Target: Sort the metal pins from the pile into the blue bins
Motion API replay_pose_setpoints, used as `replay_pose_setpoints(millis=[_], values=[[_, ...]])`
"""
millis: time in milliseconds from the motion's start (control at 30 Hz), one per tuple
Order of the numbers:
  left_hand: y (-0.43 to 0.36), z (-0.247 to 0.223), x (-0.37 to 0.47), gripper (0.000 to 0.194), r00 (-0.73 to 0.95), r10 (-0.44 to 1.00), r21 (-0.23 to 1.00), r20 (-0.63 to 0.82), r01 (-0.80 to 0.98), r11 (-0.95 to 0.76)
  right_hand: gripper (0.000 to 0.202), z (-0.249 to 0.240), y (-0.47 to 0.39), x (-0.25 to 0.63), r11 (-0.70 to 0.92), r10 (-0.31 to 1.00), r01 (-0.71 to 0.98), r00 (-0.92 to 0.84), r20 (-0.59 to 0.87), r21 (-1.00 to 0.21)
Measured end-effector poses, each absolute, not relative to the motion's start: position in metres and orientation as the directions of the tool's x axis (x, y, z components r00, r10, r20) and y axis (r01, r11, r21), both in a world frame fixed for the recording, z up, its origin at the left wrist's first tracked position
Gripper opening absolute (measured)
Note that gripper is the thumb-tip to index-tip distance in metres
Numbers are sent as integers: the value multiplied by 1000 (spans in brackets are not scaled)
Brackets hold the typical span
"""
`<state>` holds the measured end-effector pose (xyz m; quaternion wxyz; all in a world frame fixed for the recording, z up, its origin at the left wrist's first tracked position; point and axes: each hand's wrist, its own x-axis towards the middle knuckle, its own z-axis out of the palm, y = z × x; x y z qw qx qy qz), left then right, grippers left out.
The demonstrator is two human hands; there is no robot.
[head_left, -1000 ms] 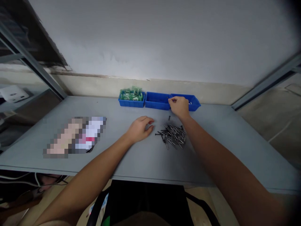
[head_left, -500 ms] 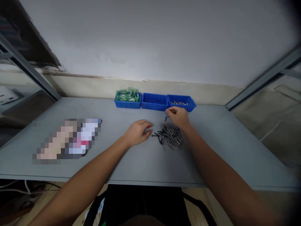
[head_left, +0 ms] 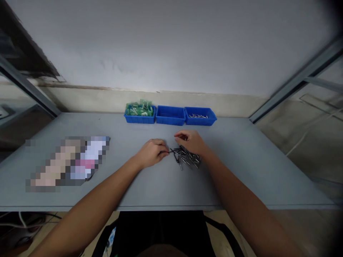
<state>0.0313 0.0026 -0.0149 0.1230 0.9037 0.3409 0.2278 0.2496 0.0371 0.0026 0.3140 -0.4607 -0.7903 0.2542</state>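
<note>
A heap of metal screws [head_left: 184, 159], some dark and some shiny, lies on the grey table between my hands. At the left side of the heap, my left hand [head_left: 154, 152] pinches the end of a dark screw [head_left: 171, 151] between thumb and fingers. My right hand [head_left: 189, 140] is curled over the back of the heap, its thumb and forefinger slightly apart. Something dark and small shows in the hollow of that hand; whether the fingers touch it is unclear.
Three blue bins stand by the wall: the left bin [head_left: 139, 119] with green plastic packets [head_left: 139, 109], the middle bin [head_left: 170, 120], and the right bin [head_left: 200, 121] with several shiny metal pieces [head_left: 198, 116]. Pixelated flat items [head_left: 72, 160] lie on the left of the table [head_left: 166, 189].
My left hand has closed on a dark screw at the heap's edge. My right hand has come back from the right bin's front to the heap. The view has shifted slightly.
</note>
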Motion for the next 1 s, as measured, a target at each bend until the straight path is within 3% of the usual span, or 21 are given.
replay_pose_setpoints(millis=[267,433,533,733,1000], values=[[2,-11,27,19,562,704,395,434,584,-709,17,11,27,243,606,753,543,-626,201,-581],[-2,-5,27,21,516,721,412,462,595,-690,19,11,28,242,599,764,563,-614,196,-570],[-3,-2,27,26,439,736,440,516,601,-667,21,11,41,241,566,815,594,-509,279,-572],[-1,-2,24,20,365,752,440,549,639,-631,21,15,90,238,280,911,779,-30,412,-561],[-2,1,25,17,395,739,415,545,639,-648,23,13,111,237,150,922,857,59,382,-493]])
